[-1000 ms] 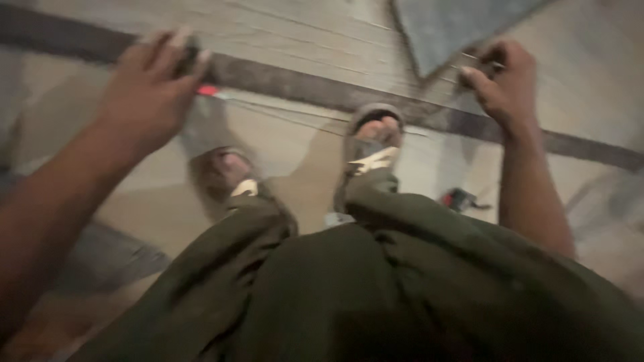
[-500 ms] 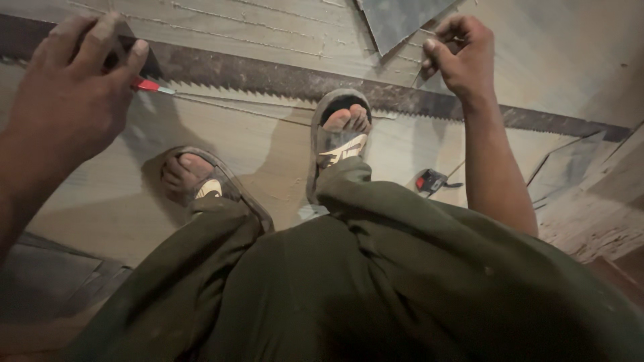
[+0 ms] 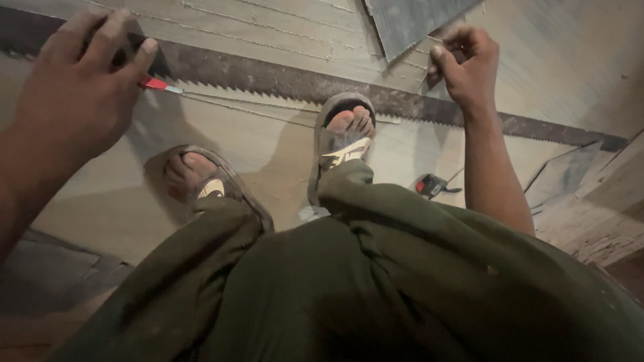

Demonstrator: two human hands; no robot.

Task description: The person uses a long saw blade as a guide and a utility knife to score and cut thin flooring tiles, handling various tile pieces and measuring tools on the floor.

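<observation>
A long dark strip with a toothed edge lies across pale wooden boards. My left hand presses on its left end and is closed around a dark cutter with a red tip, which points along the toothed edge. At the upper right, my right hand is above the strip, its fingers pinched on a small dark object I cannot identify. Both my feet wear grey sandals: the left foot is on the board, and the right foot touches the strip. Green trousers fill the lower view.
A small black and red tool lies on the floor right of my right foot. A grey panel sits at the top edge. Cut board pieces and rough wood lie at the right, a dark slab at the lower left.
The view has swung and steadied. Both hands stay near the toothed strip, and the left hand has shifted left along it. My feet keep their places.
</observation>
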